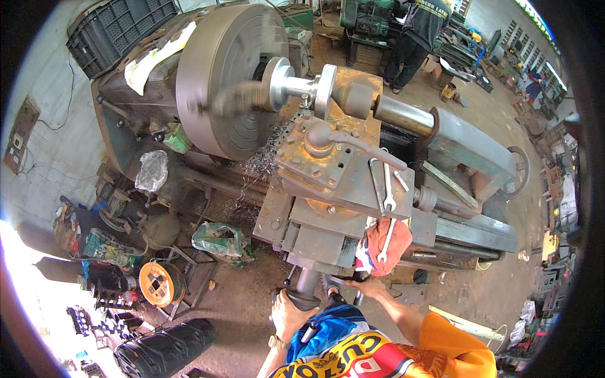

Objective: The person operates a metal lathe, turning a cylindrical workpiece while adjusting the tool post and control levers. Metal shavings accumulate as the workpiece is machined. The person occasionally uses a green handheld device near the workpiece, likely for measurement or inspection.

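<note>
My left hand [290, 318] is wrapped round the dark handwheel [304, 301] at the near end of the lathe's cross slide. To its right, my right hand [370, 288] is closed by a handle below the carriage; what its fingers grip is partly hidden. Above them sits the tool post [315, 160] with its clamping lever [359, 146]. A shiny stepped metal workpiece [301, 86] runs from the large chuck [217, 82], blurred by spinning, towards the tailstock [469, 138]. Spanners [388, 189] lie on the tool post's right side, and another rests across a red cloth [398, 239].
Metal chips [268, 157] are heaped under the chuck. On the floor to the left are a green plastic bag [220, 241], an orange cable reel [157, 283] and a black bag [167, 346]. A person in dark clothes [416, 34] stands beyond the lathe.
</note>
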The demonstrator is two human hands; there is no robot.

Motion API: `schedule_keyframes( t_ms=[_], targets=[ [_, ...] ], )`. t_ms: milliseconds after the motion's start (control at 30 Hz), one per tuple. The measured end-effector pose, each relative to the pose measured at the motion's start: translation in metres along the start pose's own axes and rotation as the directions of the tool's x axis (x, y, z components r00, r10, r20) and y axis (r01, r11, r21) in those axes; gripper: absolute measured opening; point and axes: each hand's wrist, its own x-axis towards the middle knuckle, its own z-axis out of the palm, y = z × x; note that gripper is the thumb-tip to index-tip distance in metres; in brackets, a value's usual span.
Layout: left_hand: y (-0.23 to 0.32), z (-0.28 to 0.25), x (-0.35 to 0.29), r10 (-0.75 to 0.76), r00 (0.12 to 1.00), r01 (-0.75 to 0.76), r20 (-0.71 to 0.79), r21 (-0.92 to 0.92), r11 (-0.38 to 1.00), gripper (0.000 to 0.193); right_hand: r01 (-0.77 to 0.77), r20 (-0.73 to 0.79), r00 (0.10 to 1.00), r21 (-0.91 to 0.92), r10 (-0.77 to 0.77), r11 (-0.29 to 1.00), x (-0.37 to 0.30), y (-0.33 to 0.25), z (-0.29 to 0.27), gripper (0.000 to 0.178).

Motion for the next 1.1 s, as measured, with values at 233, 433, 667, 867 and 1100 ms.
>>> schedule_keyframes(
  t_ms=[233, 433, 667, 867, 1100],
  targets=[
    [0.003, -0.003, -0.002, 0.012, 1.000, -0.012, -0.014, -0.002, 1.000, 0.114, 0.072, 0.007, 0.997, 0.000, -0.072, 0.997, 0.001, 0.010, -0.006, 0.082],
    [0.003, -0.004, -0.002, 0.002, 1.000, -0.002, 0.006, -0.011, 1.000, 0.115, 0.219, 0.021, 0.975, 0.117, -0.222, 0.969, 0.011, 0.022, -0.001, 0.092],
    [0.002, -0.004, -0.001, -0.027, 0.999, 0.027, 0.023, 0.017, 0.999, 0.116, 0.115, 0.032, 0.993, 0.024, -0.115, 0.993, 0.002, 0.017, -0.004, 0.095],
    [0.003, -0.004, -0.001, -0.024, 0.999, 0.025, 0.021, -0.011, 1.000, 0.115, 0.204, -0.074, 0.976, -0.025, -0.205, 0.979, 0.007, 0.024, 0.002, 0.088],
    [0.004, -0.005, -0.001, -0.020, 1.000, 0.020, 0.021, 0.005, 1.000, 0.116, 0.174, 0.026, 0.983, 0.163, -0.181, 0.971, 0.011, 0.030, -0.003, 0.089]
  ],
)
